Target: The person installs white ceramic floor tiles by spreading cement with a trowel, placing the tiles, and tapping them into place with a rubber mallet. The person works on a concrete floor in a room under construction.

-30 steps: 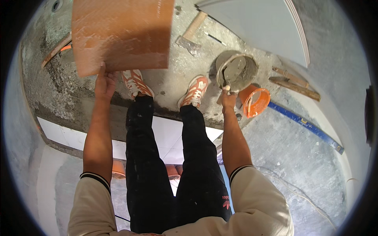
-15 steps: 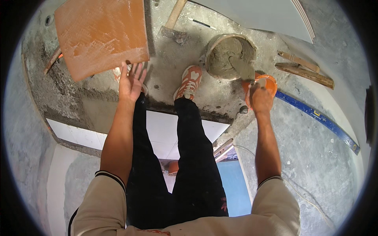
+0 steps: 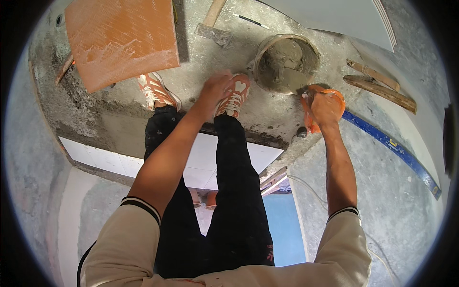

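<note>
My right hand (image 3: 323,107) is closed around the handle of a trowel, its mortar-coated blade (image 3: 292,79) lying in the bucket (image 3: 257,67) of wet grey mortar (image 3: 284,51). Under and beside that hand is a round orange object (image 3: 340,98), partly covered. My left hand (image 3: 215,93) is over the inner side of my right shoe (image 3: 236,93). Motion blurs its fingers, so their pose is unclear. A large orange-brown tile (image 3: 124,43) with pale scratch-like marks is tilted at the far left, apart from both hands.
A hammer (image 3: 213,31) and a black-and-white marker (image 3: 251,21) lie beyond my feet. Wooden pieces (image 3: 380,91) and a blue spirit level (image 3: 392,146) are at the right. Large pale sheets (image 3: 339,16) stand at the far right. White tiles (image 3: 198,158) line the step edge below.
My left hand has left the orange-brown tile's lower edge and moved right toward my right shoe. The trowel blade has shifted lower in the bucket, with my right hand still gripping it.
</note>
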A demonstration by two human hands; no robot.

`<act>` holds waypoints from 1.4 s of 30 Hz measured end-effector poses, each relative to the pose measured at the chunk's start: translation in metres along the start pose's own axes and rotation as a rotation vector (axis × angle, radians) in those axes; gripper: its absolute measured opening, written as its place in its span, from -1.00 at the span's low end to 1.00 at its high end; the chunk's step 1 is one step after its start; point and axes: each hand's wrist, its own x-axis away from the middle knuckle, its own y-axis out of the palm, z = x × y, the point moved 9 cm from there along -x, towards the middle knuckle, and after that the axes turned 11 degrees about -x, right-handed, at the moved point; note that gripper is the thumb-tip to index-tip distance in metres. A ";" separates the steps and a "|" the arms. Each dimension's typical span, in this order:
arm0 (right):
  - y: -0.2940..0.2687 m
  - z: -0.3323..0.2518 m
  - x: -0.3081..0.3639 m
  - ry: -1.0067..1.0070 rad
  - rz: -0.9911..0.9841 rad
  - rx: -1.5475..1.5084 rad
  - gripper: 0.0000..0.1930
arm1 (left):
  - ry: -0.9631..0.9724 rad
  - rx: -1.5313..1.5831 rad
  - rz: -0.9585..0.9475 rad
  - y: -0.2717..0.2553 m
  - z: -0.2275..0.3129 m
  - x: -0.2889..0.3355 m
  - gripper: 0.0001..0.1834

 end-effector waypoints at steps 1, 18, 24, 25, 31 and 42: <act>0.001 -0.004 0.001 -0.013 -0.011 0.020 -0.55 | -0.016 0.000 -0.013 0.018 0.000 -0.005 -0.36; -0.007 -0.026 0.035 -0.164 0.099 0.047 -0.71 | 0.154 -0.095 0.028 0.066 0.006 -0.061 -0.30; -0.023 -0.016 0.001 -0.174 -0.081 -0.072 -0.63 | 0.069 -0.103 0.072 0.071 0.018 -0.071 -0.40; -0.019 -0.031 -0.007 -0.155 -0.198 -0.143 -0.62 | 0.139 -0.113 0.104 0.070 0.033 -0.070 -0.43; -0.010 -0.095 0.022 -0.357 0.058 -0.112 -0.62 | 0.214 -0.436 0.086 0.043 0.126 -0.120 -0.32; -0.029 -0.115 -0.026 -0.246 -0.212 -0.021 -0.71 | 0.074 0.103 -0.021 0.032 0.027 -0.083 -0.23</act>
